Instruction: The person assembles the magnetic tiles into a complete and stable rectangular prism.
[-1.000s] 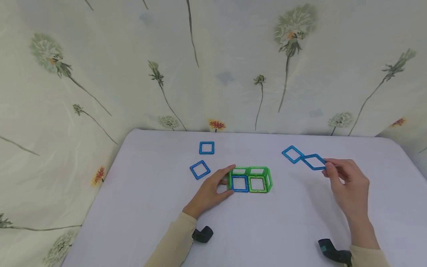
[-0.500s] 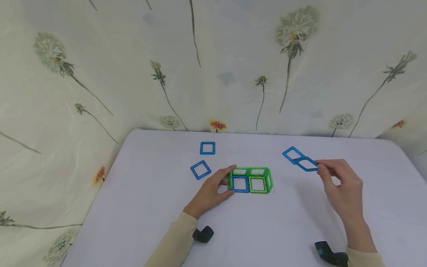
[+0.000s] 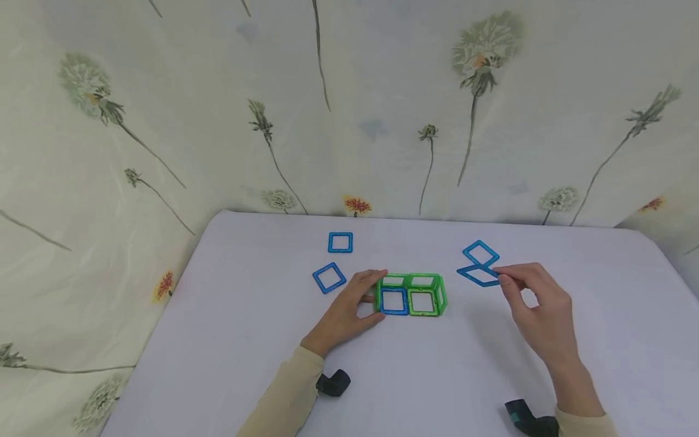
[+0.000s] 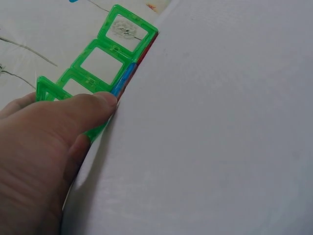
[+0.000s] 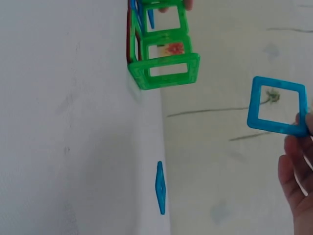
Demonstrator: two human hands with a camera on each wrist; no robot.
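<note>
My left hand [image 3: 344, 312] grips the left end of a green and blue frame structure [image 3: 427, 314] built from square tiles, its thumb at the near lower corner. In the left wrist view that thumb presses by a blue edge of the structure [image 4: 108, 63]. Off to the right, my right hand [image 3: 540, 309] pinches a blue square tile [image 3: 474, 281] by one corner. The right wrist view shows this blue square tile [image 5: 253, 105] held up off the table. Behind it, another blue square tile [image 3: 465, 248] lies flat on the table.
Two more blue square tiles lie left of the structure, a far tile [image 3: 340, 251] and a nearer tilted tile [image 3: 317, 280]. The white table [image 3: 229, 291] ends at a back edge against a flower-patterned cloth [image 3: 377, 73]. Dark camera mounts sit at both wrists.
My right hand has moved left with the blue square tile, which now overlaps the near side of the lying tile in view. My left hand stays on the structure.
</note>
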